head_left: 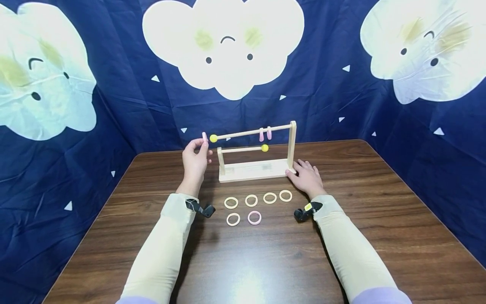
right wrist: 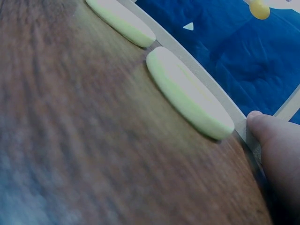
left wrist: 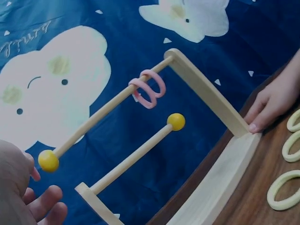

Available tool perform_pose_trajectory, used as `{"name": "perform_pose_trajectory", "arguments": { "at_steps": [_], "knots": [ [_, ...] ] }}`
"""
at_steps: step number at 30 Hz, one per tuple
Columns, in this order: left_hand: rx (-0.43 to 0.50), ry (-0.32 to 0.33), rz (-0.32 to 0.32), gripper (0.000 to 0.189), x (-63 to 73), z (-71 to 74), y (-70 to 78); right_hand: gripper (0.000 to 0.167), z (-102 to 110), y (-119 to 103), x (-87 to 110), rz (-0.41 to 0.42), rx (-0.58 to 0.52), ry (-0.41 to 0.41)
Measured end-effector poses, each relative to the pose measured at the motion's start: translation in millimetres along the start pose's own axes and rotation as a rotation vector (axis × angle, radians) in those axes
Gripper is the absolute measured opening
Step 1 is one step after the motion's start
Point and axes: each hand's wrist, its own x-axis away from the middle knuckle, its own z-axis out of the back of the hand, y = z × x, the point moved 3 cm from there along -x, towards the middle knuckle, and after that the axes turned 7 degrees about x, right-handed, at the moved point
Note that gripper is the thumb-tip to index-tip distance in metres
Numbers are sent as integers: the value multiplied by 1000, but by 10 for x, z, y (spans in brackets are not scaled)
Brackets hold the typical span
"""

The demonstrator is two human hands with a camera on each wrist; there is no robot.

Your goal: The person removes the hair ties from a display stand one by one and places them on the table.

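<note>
Between thumb and fingers, my left hand (head_left: 195, 161) pinches a pink ring (head_left: 204, 137). This ring is just left of the yellow ball (head_left: 214, 138) that tips the upper rod of a wooden stand (head_left: 247, 171). Two pink rings (left wrist: 148, 89) hang on that rod near its tall post (head_left: 292, 145). The lower rod (left wrist: 133, 159) bears no ring and ends in another yellow ball (left wrist: 176, 122). My right hand (head_left: 308, 180) rests at the stand's right end, fingers extended, its thumb (right wrist: 262, 126) touching the base. The left wrist view does not show the pinched ring.
In front of the stand, several pale yellow rings (head_left: 270, 193) lie flat on the brown wooden table (head_left: 296, 261). One more pink ring (head_left: 249, 218) lies in the nearer row. Behind the table hangs a dark blue cloth (head_left: 125, 84) with white clouds.
</note>
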Motion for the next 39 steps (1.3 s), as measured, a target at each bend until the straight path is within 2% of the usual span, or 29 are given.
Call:
{"name": "perform_pose_trajectory", "arguments": {
  "at_steps": [7,11,22,28,39],
  "knots": [
    [-158,8,-199,18,153,-14,20,70,5,10,-4,1,3,0],
    [-178,0,-257,15,270,-40,21,70,12,11,1,1,5,0],
    [-214,-93,-299,12,574,-186,20,72,15,24,-7,12,5,2],
    [-244,-211,-333,11,753,-304,-7,72,10,28,-5,13,5,-1],
    [-413,-392,-381,8,1060,-489,-87,71,3,5,-10,10,-1,-6]
  ]
}}
